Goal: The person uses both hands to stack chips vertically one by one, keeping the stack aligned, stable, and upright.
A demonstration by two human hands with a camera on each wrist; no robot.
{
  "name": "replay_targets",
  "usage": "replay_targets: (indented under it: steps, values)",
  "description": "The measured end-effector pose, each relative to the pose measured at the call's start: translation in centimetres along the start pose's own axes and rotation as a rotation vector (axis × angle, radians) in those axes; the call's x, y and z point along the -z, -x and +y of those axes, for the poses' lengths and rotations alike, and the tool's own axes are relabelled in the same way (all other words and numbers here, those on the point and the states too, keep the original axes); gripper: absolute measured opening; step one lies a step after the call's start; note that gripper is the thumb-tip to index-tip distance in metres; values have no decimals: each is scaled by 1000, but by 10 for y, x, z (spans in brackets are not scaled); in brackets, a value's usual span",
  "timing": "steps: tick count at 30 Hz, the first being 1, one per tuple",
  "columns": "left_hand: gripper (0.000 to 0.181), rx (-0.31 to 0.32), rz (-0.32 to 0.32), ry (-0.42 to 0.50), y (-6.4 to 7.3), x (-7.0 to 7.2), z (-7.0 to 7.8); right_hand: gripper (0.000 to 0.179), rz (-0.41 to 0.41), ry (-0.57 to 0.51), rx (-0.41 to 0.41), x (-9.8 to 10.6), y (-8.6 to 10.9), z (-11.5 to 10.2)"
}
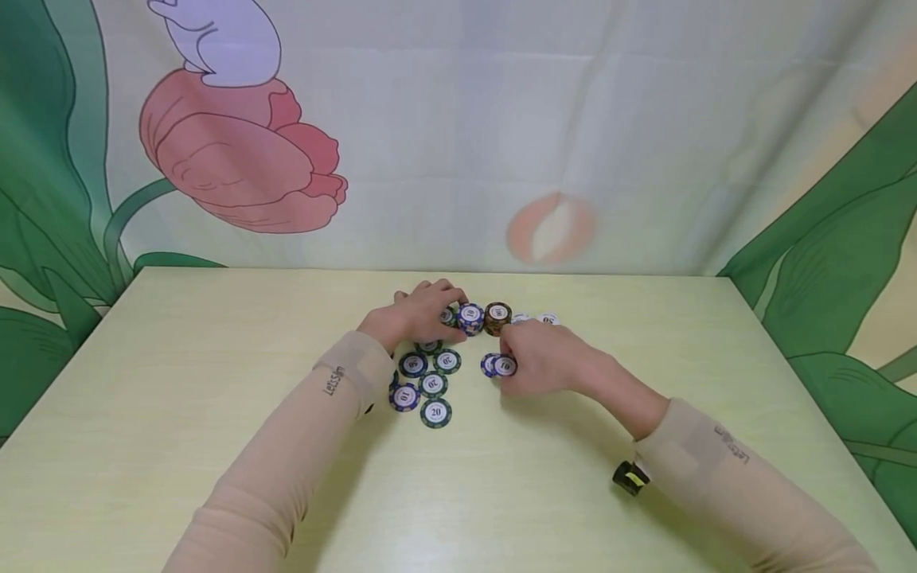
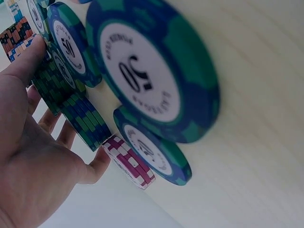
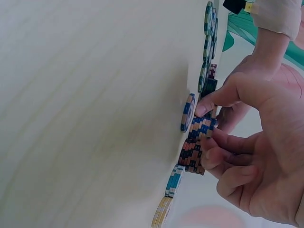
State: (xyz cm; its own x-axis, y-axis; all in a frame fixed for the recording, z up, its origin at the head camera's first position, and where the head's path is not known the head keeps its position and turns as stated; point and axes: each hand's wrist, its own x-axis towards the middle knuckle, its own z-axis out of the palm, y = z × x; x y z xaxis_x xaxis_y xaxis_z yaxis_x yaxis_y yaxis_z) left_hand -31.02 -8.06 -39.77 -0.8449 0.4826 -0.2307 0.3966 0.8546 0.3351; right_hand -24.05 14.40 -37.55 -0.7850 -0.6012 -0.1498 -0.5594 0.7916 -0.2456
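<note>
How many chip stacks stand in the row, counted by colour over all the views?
Maroon stack: 1
Blue-green stack: 1
Dark green stack: 1
Blue stack: 1
Brown stack: 1
Teal stack: 1
Yellow stack: 1
Total: 7

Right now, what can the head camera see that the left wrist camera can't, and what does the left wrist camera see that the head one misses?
Only the head view shows the big pink flower on the backdrop and the right hand.

Only the left wrist view shows the maroon-and-white chips near the tip of the little finger.

Both show the left hand, the brown-and-black stack and the pale tabletop.
</note>
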Motion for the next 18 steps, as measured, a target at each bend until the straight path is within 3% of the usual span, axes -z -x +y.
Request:
replay_targets:
  steps: [7, 18]
  values:
    - [60, 5, 2, 9, -1, -2, -1, 29, 89, -26, 0, 0, -6, 1]
    - [58, 13, 4, 17, -1, -2, -1, 34, 151, -67, -34, -4, -15, 1]
